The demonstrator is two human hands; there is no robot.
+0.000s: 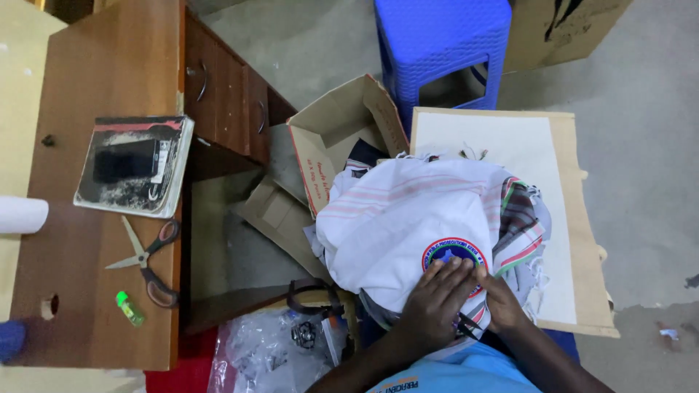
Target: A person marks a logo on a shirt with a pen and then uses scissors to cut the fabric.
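A white cloth with pale pink stripes and a round red-and-blue badge lies bunched over my lap and a cardboard box. My left hand presses flat on the cloth, fingers spread just below the badge. My right hand rests beside it at the badge's lower right edge, fingers curled against the fabric, with a thin dark object beneath that I cannot identify. A striped green, red and white fabric sticks out at the cloth's right side.
A wooden desk at left carries a worn book, scissors and a small green lighter. An open cardboard box, a blue plastic stool, a flat board and a clear plastic bag surround me.
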